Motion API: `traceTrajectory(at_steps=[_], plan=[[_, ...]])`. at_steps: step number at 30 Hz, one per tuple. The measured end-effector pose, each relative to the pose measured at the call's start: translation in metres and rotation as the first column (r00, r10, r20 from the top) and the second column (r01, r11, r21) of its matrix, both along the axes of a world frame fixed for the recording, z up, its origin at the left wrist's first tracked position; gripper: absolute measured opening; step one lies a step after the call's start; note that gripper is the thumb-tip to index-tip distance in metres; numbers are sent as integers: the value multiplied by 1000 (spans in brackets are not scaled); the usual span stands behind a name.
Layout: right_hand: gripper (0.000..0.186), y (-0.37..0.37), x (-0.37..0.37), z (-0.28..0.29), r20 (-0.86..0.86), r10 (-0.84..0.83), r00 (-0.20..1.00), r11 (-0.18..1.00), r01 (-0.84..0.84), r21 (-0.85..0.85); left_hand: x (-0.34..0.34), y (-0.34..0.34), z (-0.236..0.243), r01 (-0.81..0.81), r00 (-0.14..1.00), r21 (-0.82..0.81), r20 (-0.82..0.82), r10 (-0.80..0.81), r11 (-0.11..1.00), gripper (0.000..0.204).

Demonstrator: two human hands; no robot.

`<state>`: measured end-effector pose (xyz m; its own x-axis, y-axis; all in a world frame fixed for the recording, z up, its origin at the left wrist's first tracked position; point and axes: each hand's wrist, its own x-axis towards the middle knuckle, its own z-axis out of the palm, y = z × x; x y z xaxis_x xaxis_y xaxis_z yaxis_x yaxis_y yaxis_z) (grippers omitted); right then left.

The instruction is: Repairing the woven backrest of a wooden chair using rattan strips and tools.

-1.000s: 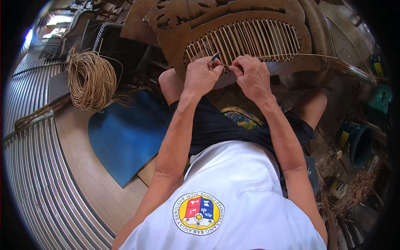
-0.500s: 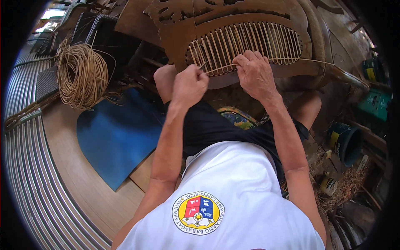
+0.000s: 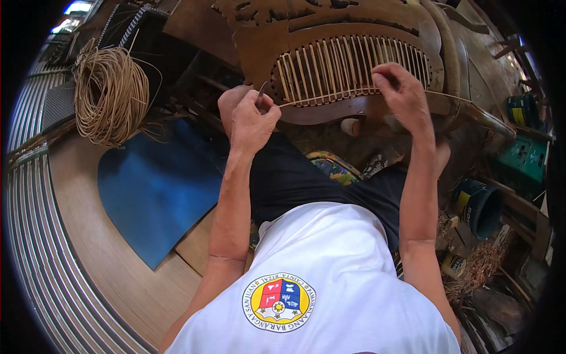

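Note:
A carved brown wooden chair frame (image 3: 259, 41) stands before me, its oval opening strung with pale upright cane strands (image 3: 337, 68). My left hand (image 3: 252, 121) is closed at the opening's lower left corner. It pinches a cane strand (image 3: 287, 104) that runs to the frame's lower edge, and a small dark pointed tool (image 3: 262, 88) sticks up from its fingers. My right hand (image 3: 407, 100) is raised in front of the opening's right part, fingers curled in toward the thumb; whatever they hold is too small to make out. Behind it, another strand (image 3: 448, 95) stretches rightward from the frame.
A big coil of cane (image 3: 112, 97) hangs at the left. Below it a blue sheet (image 3: 159, 194) lies on a wooden board (image 3: 76, 177), beside ribbed metal sheeting (image 3: 29, 236). Dark buckets (image 3: 486, 212) and a green box (image 3: 522, 159) stand at the right.
My right hand has lifted off the frame's lower edge and moved right and up. The left hand has shifted slightly left and down, drawing away from the strands.

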<state>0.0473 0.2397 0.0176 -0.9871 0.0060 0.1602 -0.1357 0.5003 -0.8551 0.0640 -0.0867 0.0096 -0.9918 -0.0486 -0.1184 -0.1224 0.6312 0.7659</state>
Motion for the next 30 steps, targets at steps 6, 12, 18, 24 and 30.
traceTrajectory(at_steps=[6, 12, 18, 24, 30], plan=[[26, 89, 20, -7, -26, -399, 917, 913, 400, 79, 8, 4, -1, 30, 999, 45, -34, -28, 999, 20], [43, 206, 36, -27, -121, -492, 862, 770, 496, 401, 5, 12, -3, 59, 993, 174, 91, -76, 983, 24], [41, 182, 34, -24, -358, -133, 924, 652, 354, 671, 2, 13, 3, 96, 995, 50, 30, -97, 994, 29], [29, 177, 30, -28, -377, -71, 923, 622, 336, 707, -2, 13, -3, 223, 959, -166, -138, -247, 961, 37], [20, 180, 25, -18, -222, -45, 974, 665, 195, 721, 2, 12, -8, 255, 910, -281, -253, -328, 925, 32]])
